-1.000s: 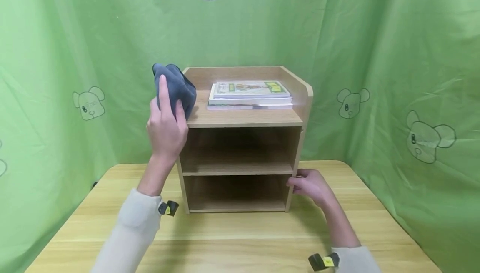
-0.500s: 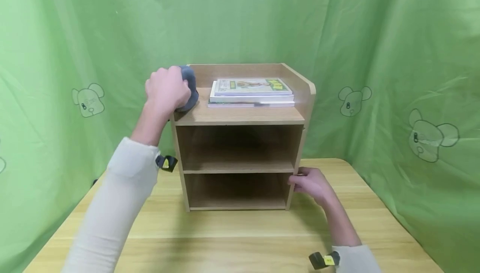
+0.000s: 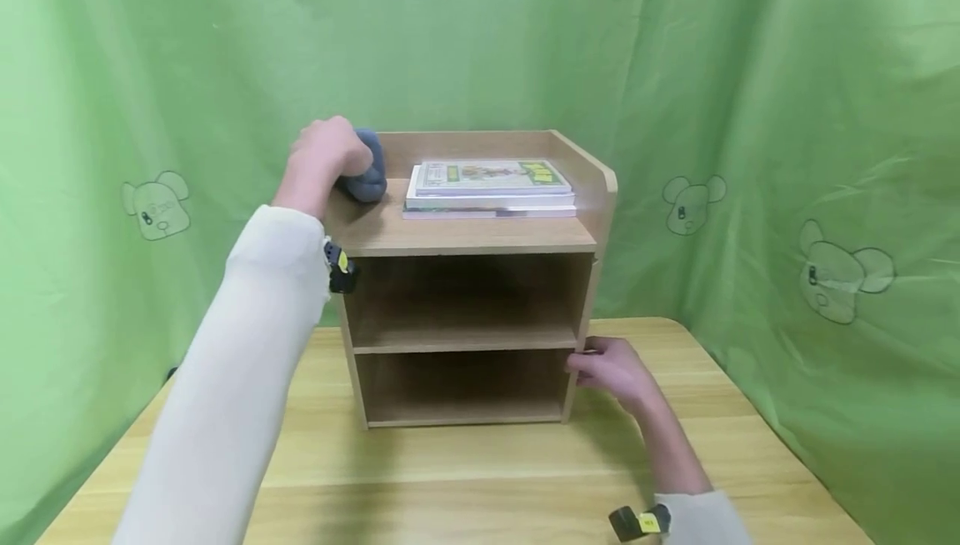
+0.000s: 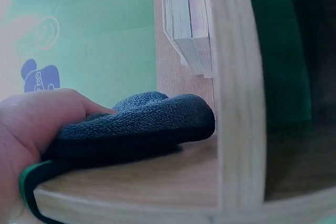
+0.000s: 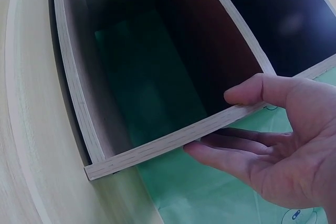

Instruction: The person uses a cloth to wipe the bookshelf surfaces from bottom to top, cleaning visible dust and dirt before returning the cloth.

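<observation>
My left hand [image 3: 322,157] holds a blue-grey towelling cloth [image 3: 369,170] over the left side panel of a wooden desk shelf [image 3: 465,238]. In the left wrist view the folded, dark-edged cloth [image 4: 152,121] lies against the inner face of that panel, and a strip of it wraps round the panel's edge. The fingers on the far side are mostly hidden. Low on the shelf's right side, my right hand [image 3: 611,372] pinches the side panel [image 5: 173,139]. Its thumb is inside the bottom compartment, its fingers outside.
A stack of several books [image 3: 491,187] lies on the shelf's top board, right of the cloth. Two open compartments sit below. The shelf stands on a light wooden table [image 3: 465,487], with a green printed curtain [image 3: 787,153] at the back and sides.
My left hand has turned over and carried the cloth from the panel's front corner backward along its top edge. The right hand keeps its grip on the right panel.
</observation>
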{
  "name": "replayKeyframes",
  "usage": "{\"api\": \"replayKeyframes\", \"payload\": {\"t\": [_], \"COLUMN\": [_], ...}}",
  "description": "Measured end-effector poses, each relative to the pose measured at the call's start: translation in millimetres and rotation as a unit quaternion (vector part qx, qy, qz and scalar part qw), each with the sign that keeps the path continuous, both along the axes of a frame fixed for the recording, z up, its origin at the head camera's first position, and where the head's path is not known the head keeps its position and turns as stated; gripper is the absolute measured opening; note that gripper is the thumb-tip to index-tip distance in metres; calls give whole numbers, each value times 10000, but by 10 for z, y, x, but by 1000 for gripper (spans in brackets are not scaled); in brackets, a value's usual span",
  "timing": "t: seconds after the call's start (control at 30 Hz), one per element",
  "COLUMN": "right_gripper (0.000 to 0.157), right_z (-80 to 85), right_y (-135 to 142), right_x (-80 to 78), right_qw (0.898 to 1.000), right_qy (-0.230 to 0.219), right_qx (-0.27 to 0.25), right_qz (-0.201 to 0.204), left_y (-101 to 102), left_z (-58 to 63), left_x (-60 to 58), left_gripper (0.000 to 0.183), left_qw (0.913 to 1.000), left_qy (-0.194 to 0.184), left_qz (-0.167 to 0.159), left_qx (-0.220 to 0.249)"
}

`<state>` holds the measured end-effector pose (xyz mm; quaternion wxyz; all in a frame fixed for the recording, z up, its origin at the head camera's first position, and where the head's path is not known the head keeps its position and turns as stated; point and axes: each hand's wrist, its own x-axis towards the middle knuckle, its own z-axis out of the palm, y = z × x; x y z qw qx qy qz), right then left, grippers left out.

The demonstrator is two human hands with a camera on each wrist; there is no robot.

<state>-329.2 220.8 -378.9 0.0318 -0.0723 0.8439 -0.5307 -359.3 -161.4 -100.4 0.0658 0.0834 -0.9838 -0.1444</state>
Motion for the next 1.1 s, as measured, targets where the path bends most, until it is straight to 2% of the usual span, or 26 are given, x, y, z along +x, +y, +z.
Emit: {"api": "replayKeyframes", "payload": {"t": [0.13,0.33,0.47,0.57,0.67,0.83,0.97,1.03,1.1], "right_gripper": [56,57,59,60,59,61,61,58,55], "right_z": [5,8,12,24,28,3,0,9,20], "right_y": [-5,-2,26,51,63,74,64,53,43], "right_x": [-9,-16,-15,-23,-33,-29,-34,-37,-39], "right_qw": [10000,10000,9999,9999,9999,9999,9998,9997,9997], "right_qy": [-8,-37,-32,-9,7,-15,-25,1,9], "right_qx": [59,35,91,103,75,103,155,172,181], "right_qz": [-44,-51,-91,-99,-106,-109,-141,-157,-186], "left_y": [-22,5,52,65,66,79,70,55,34], "left_z": [-18,-99,-246,-398,-570,-850,-1043,-1129,-1208], "left_x": [38,141,248,327,376,416,468,512,570], "left_gripper": [51,46,43,43,44,42,49,52,58], "left_qw": [10000,9988,9954,9881,9724,9362,9048,8878,8751], "left_qy": [-20,431,926,1525,2316,3470,4178,4474,4645], "left_qz": [-63,-148,-169,-197,-273,-385,-440,-587,-766], "left_qx": [68,-207,-193,-60,88,402,690,909,1126]}}
